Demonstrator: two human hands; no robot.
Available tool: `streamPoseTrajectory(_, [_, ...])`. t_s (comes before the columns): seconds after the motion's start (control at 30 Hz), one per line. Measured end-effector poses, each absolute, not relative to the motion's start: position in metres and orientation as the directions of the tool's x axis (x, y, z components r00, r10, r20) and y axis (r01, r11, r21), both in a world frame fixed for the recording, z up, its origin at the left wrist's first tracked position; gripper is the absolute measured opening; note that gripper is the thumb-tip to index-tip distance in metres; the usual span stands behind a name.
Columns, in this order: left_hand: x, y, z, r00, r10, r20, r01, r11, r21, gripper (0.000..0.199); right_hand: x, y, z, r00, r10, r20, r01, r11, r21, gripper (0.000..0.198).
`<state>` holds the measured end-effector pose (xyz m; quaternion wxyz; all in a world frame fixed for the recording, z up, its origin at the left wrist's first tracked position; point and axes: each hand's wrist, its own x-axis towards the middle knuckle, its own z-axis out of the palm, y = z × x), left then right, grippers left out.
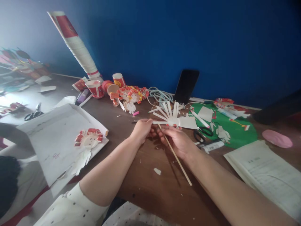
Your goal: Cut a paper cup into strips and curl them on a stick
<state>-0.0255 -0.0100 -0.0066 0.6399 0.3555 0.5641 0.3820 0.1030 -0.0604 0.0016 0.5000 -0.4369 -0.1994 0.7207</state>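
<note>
A white paper cup cut into fanned strips (172, 121) stands out beyond my fingertips, its back toward me. My left hand (142, 130) is closed at the end of one of its strips, thumb on top. My right hand (176, 138) is closed around a thin wooden stick (178, 161), which slants down toward me across the palm. The right fingers also lie against the cup's lower edge, where bits of red show. My fingers hide how stick and cup meet. The dark tip of a thin pen or pencil (134, 121) shows beside my left hand.
Paper cups (95, 89) and red-and-white paper figures (131, 95) stand at the back. A black phone (187, 86) leans against the blue wall. Black-handled scissors (199, 135) and a glue tube (213, 146) lie right; an open book (265, 169) is nearer. A paper lion face (90, 139) rests left.
</note>
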Motion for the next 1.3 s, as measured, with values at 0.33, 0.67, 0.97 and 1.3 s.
streamPoseTrajectory(0.33, [-0.029,-0.008,-0.005,0.060,0.892,-0.449,-0.044,0.451,0.891,0.025,0.102,-0.066,-0.005,-0.171,0.843,-0.510,-0.549,-0.511,-0.661,0.016])
streamPoseTrajectory(0.67, [-0.031,-0.008,-0.006,0.061,0.898,-0.436,-0.053,0.439,0.897,0.030,0.104,-0.080,0.000,-0.041,0.844,-0.535,-0.429,-0.498,-0.754,0.015])
streamPoseTrajectory(0.97, [-0.031,-0.009,-0.009,0.078,0.918,-0.389,0.026,0.388,0.921,0.031,0.118,-0.123,0.003,-0.136,0.979,-0.150,0.486,-0.066,-0.871,0.014])
streamPoseTrajectory(1.3, [-0.030,-0.016,0.007,0.192,0.871,-0.451,-0.063,0.470,0.881,0.014,0.238,-0.088,0.041,0.210,0.977,-0.020,0.978,-0.210,-0.004,0.037])
